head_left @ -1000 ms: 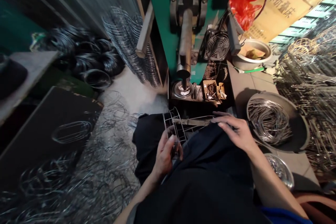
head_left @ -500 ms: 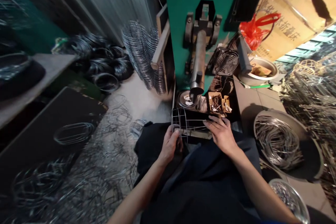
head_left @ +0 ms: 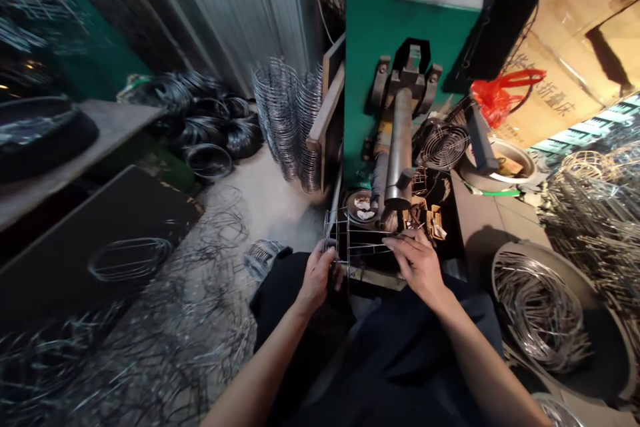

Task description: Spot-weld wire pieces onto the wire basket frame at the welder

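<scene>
The left hand (head_left: 317,277) and right hand (head_left: 417,267) both grip the one wire cage (head_left: 363,243); one basin of wire coils (head_left: 607,330) sits at four o'clock.

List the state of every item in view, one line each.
Left hand: gripping the cage frame's near side.
Right hand: fingers pinching the frame's wires.
Silver steel-wire cage frame: held in both hands.
Grey round metal basin: filled with loose silver wire.
Black wire coils: heaped on the floor.
Stacked silver wire rings: standing in leaning stacks.
Red plastic bag: crumpled.
</scene>
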Tool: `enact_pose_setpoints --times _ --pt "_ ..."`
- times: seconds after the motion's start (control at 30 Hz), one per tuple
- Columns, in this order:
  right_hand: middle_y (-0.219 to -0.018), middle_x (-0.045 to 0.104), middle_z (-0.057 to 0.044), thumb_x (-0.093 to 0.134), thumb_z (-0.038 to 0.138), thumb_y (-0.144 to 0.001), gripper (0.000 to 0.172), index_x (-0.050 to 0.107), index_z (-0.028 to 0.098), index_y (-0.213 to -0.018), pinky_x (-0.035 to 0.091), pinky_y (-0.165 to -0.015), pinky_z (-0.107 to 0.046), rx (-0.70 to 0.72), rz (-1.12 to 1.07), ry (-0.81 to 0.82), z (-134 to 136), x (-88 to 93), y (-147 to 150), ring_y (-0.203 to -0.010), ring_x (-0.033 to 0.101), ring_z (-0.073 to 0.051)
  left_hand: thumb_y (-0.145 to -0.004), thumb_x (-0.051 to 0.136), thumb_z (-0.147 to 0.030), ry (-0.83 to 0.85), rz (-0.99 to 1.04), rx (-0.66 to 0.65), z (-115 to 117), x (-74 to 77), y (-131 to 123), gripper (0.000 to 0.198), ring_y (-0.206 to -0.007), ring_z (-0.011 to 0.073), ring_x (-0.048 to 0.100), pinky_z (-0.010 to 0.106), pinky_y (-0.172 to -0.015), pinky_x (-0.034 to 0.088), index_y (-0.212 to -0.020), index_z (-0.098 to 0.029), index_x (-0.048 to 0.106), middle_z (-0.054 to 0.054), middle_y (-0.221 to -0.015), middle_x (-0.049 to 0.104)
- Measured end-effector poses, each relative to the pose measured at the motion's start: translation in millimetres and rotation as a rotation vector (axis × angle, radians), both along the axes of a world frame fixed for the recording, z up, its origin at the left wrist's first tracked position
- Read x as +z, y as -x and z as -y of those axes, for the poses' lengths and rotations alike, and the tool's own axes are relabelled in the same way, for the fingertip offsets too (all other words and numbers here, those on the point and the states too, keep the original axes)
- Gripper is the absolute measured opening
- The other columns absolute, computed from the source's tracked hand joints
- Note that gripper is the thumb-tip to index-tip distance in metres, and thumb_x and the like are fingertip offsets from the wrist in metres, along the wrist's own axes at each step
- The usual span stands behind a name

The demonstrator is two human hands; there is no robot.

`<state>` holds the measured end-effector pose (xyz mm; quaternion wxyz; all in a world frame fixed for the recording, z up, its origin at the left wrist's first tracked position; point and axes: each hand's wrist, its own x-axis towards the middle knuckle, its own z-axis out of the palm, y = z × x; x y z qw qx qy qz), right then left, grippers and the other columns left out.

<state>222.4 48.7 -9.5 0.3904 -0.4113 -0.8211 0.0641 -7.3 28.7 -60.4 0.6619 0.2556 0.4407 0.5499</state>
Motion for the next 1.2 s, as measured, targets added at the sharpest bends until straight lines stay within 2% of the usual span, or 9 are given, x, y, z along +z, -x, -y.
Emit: enact_pose_setpoints --times 0.2,0.43,0.87,1.03,1.2 --pt "-0.095 0.075 -0.005 0.058 0.012 -0.096 0.023 0.074 0.021 -0.111 0.055 -0.083 -0.041 -0.005 -0.011 -0.039 -12.4 6.0 7.7 -0.097 0.060 -0.024 -0.079 0.071 -0.050 0.009 -0.006 0.027 -9.7 3.0 3.0 0.045 -0.036 0.0085 0.042 0.019 -0.028 0.038 -0.105 -0.021 0.049 -0.009 -0.061 0.051" --pt "-0.092 0.074 -0.006 0.057 0.012 -0.096 0.023 0.074 0.021 -0.110 0.056 -0.084 -0.040 -0.001 -0.020 -0.028 -14.0 7.7 11.4 -0.098 0.061 -0.024 -0.077 0.070 -0.053 -0.001 -0.057 0.048 -12.2 8.6 6.1 0.042 -0.034 0.0092 0.041 0.019 -0.027 0.036 -0.096 -0.021 0.049 -0.010 -0.054 0.048" --pt "-0.097 0.075 -0.006 0.057 0.017 -0.098 0.022 0.074 0.023 -0.111 0.056 -0.084 -0.038 -0.037 -0.063 -0.030 -19.2 3.9 15.9 -0.099 0.062 -0.022 -0.079 0.070 -0.048 -0.036 -0.058 0.032 -17.2 14.5 9.3 0.040 -0.034 0.0096 0.043 0.020 -0.028 0.037 -0.099 -0.021 0.049 -0.011 -0.055 0.046" --pt "-0.096 0.075 -0.006 0.060 0.025 -0.098 0.016 0.073 0.021 -0.105 0.048 -0.091 -0.044 -0.163 0.107 -0.031 -17.3 0.5 -0.1 -0.099 0.059 -0.025 -0.079 0.071 -0.048 -0.025 -0.080 0.034 -17.2 16.4 9.4 0.039 -0.035 0.0090 0.045 0.019 -0.029 0.037 -0.097 -0.022 0.049 -0.009 -0.058 0.051" --pt "-0.095 0.074 -0.007 0.052 0.021 -0.100 0.020 0.072 0.022 -0.100 0.049 -0.085 -0.039 -0.205 0.121 -0.007 -13.8 -1.2 -6.3 -0.096 0.058 -0.025 -0.082 0.066 -0.050 -0.064 -0.143 -0.004 -23.1 15.6 14.1 0.034 -0.033 0.0097 0.044 0.019 -0.029 0.035 -0.089 -0.021 0.050 -0.009 -0.053 0.048"
